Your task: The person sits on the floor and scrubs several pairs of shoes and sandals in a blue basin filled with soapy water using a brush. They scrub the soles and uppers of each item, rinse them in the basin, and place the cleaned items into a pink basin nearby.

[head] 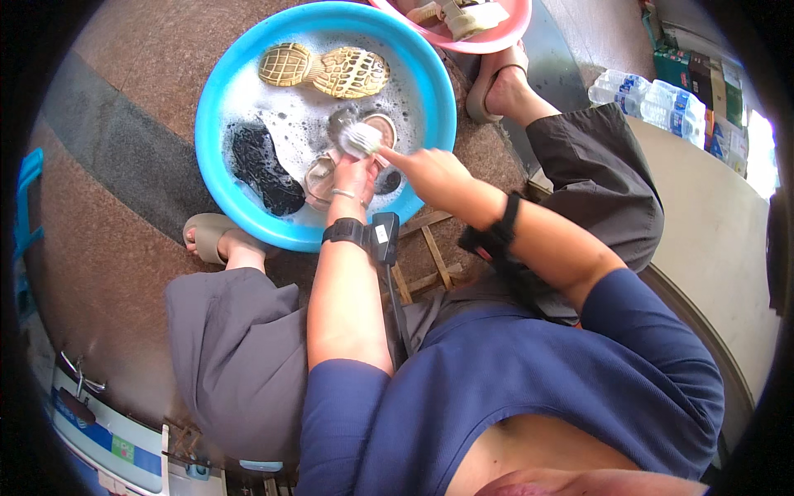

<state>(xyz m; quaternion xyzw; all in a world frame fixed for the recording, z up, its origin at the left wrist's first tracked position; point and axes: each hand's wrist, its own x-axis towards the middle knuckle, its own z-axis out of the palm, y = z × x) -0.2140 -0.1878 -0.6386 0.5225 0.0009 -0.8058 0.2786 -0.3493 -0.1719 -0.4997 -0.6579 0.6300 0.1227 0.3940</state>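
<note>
A blue plastic basin (208,149) of sudsy water stands on the floor before me. Low in its middle, my left hand (355,177) grips a pale shoe (319,180), partly hidden by the hand and suds. My right hand (428,170) holds a white-bristled scrubbing brush (361,139), blurred, against the shoe just beyond the left hand. One shoe with a tan patterned sole (324,71) floats sole up near the far rim. Dark, wet fabric-like material (263,170) lies at the basin's left. A round pale piece (379,129) shows beside the brush; its kind is unclear.
A pink basin (490,44) with pale shoes (474,18) stands beyond, touching or close to the blue one. Wooden slats (437,257) lie between my legs. My sandalled feet flank the blue basin. Packs of plastic bottles (673,111) and boxes are at the right.
</note>
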